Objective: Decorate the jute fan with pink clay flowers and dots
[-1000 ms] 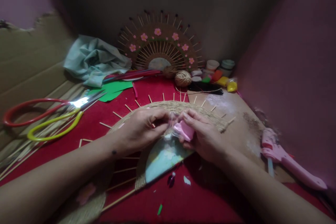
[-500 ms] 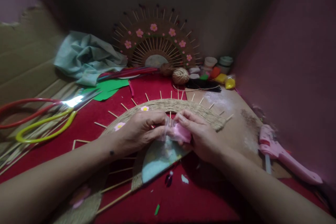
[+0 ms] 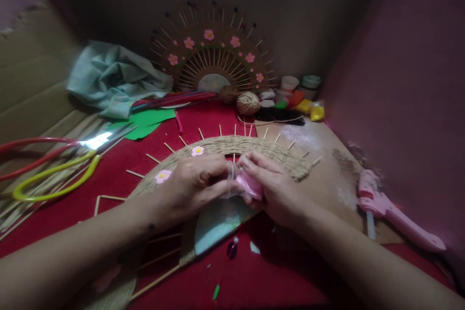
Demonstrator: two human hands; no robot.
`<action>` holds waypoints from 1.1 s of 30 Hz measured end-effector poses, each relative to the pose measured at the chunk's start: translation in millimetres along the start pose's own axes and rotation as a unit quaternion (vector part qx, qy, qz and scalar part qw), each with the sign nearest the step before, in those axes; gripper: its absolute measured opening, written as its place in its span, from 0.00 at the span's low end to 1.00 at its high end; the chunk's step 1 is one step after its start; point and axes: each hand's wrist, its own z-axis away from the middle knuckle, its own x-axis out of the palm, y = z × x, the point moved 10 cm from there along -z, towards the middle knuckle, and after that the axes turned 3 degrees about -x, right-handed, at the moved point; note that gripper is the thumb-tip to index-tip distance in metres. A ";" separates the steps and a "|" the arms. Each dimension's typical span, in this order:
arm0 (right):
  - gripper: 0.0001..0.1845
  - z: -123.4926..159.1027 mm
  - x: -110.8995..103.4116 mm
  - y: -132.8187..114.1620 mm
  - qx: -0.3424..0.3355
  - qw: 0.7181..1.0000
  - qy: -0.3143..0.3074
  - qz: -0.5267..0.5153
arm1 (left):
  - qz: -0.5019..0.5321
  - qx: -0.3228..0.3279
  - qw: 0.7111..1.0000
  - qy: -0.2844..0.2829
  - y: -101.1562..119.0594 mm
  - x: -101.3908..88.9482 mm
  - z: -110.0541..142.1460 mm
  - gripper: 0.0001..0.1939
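Over a half-round twine-woven fan (image 3: 232,144) with thin sticks, my two hands meet. My right hand (image 3: 274,181) is closed around a small clear plastic bag of pink clay (image 3: 251,187). The bag's bunched clear plastic is pinched between the thumb and fingers of my left hand (image 3: 201,179). Pink flowers with yellow centres, such as the flower (image 3: 197,151), sit on the woven band left of my hands. Below them lies the fan's pale blue half-disc (image 3: 216,227), partly covered by my hands.
Large scissors (image 3: 96,143) lie open at left beside green sheets (image 3: 150,123) and a crumpled cloth (image 3: 116,77). A pink glue gun (image 3: 392,218) rests at right on a brown board (image 3: 319,155). Behind are a twine ball (image 3: 248,103), yellow clay bags (image 3: 317,112) and a finished-looking flowered fan (image 3: 189,60).
The clear plastic at my left fingers is gathered more tightly, and the pink clay bag has tilted slightly. The whole view has shifted a little; both hands stay together.
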 end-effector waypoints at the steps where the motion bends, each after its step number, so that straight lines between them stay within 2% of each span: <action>1: 0.14 0.6 0.9 -1.4 -0.006 1.000 -0.004 0.011 | 0.012 -0.019 1.000 -0.007 -2.7 1.2 -0.6 0.06; 6: 0.14 2.2 -2.2 -8.8 -0.030 0.998 0.010 0.050 | 0.072 -0.088 0.993 -0.016 -12.3 3.3 -0.9 0.06; 11: 0.13 2.7 -0.1 -10.4 -0.047 0.997 0.006 0.067 | 0.065 -0.071 0.995 -0.017 -9.3 5.0 2.4 0.05; 14: 0.12 2.6 5.3 -9.7 -0.048 0.998 -0.009 0.042 | 0.051 -0.056 0.997 -0.007 -6.2 4.0 4.6 0.05; 16: 0.10 1.6 7.4 -9.8 -0.046 0.999 -0.014 0.012 | 0.046 -0.060 0.997 0.009 -5.6 -0.2 5.2 0.05; 18: 0.09 0.2 6.7 -11.3 -0.047 0.999 -0.011 -0.013 | 0.069 -0.090 0.993 0.018 -9.9 -5.5 5.1 0.05; 20: 0.08 -1.0 2.3 -12.7 -0.046 0.999 0.002 -0.024 | 0.157 -0.162 0.974 0.005 -22.9 -7.2 5.8 0.07; 21: 0.08 -1.4 -1.3 -14.1 -0.049 0.998 0.012 -0.027 | 0.225 -0.203 0.953 -0.006 -30.3 -6.1 6.9 0.09; 23: 0.08 -1.4 -9.9 -17.4 -0.055 0.997 0.035 -0.034 | 0.367 -0.261 0.893 -0.013 -41.8 -4.3 8.3 0.09; 25: 0.08 -0.5 -19.2 -19.5 -0.056 0.996 0.060 -0.045 | 0.455 -0.269 0.848 0.025 -50.4 -11.0 6.2 0.07; 28: 0.08 1.4 -31.3 -18.9 -0.042 0.993 0.099 -0.053 | 0.477 -0.289 0.829 0.038 -62.7 -9.0 5.4 0.06; 30: 0.09 2.3 -37.8 -17.9 -0.034 0.991 0.122 -0.042 | 0.483 -0.307 0.820 0.012 -65.9 1.5 6.5 0.06; 33: 0.11 2.1 -42.5 -14.8 -0.021 0.990 0.137 -0.023 | 0.508 -0.297 0.808 -0.018 -61.2 11.9 5.6 0.08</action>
